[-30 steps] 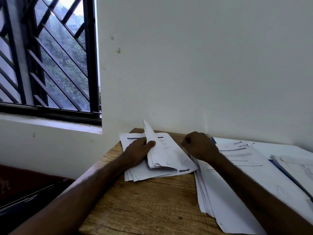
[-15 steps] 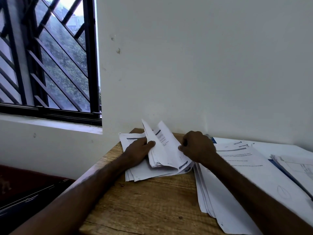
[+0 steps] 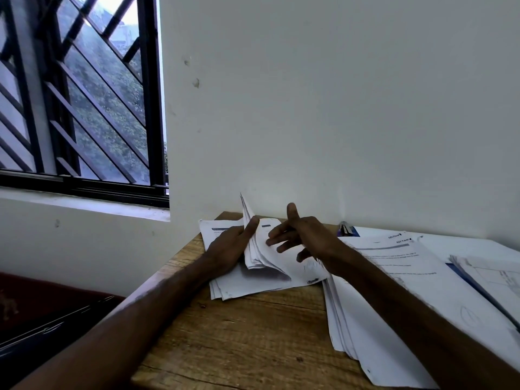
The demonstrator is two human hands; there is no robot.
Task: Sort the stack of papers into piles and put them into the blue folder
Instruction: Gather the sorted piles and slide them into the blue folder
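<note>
A wooden table (image 3: 253, 333) was set against a white wall (image 3: 337, 108), with a barred window (image 3: 84, 108) at the far left. A bundle of raised sheets (image 3: 251, 249) was held upright by the left hand (image 3: 228, 249), the thumb pressed against it. The right hand (image 3: 304, 237) was released, fingers spread and thumb up, over the flat page beside; contact could not be judged. Both were placed over the small pile (image 3: 253, 288). A larger pile (image 3: 394, 291) was laid to the right, and the blue folder (image 3: 475, 288) was seen at the right edge, partly covered by papers (image 3: 495, 277).
</note>
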